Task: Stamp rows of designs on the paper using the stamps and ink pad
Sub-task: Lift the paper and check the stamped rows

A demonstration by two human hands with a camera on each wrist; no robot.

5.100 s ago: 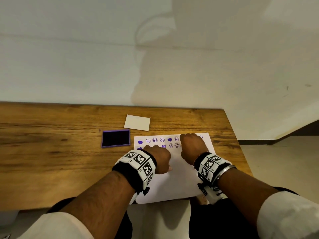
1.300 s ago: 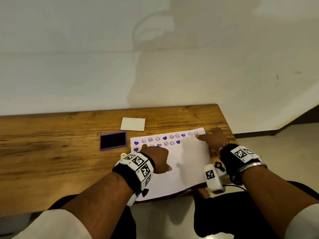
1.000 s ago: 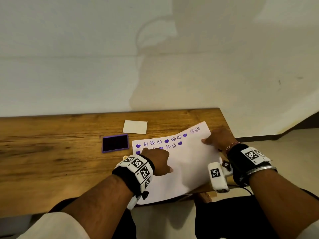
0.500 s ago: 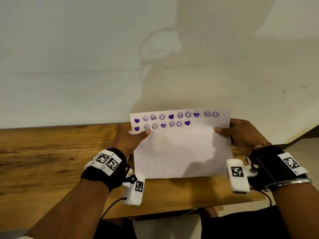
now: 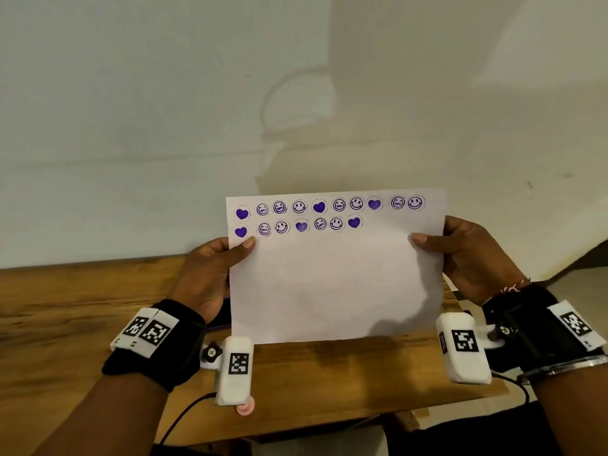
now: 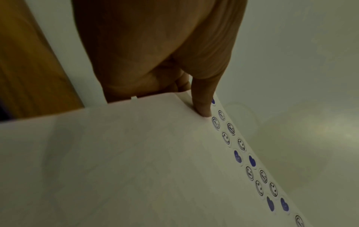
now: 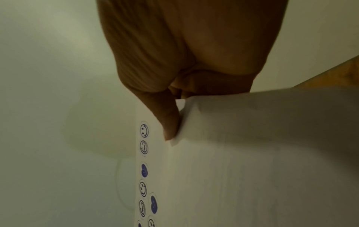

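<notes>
Above the table, both hands pinch the paper's side edges.

The paper stands upright above the table, in front of the wall. The left hand pinches its edge at 9 o'clock, the right hand at 3 o'clock. Two rows of stamped designs run along the 12 o'clock edge.

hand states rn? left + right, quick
Left hand: pinching the left edge of the stamped paper, thumb on the front.
Right hand: pinching the paper's right edge, thumb on the front.
</notes>
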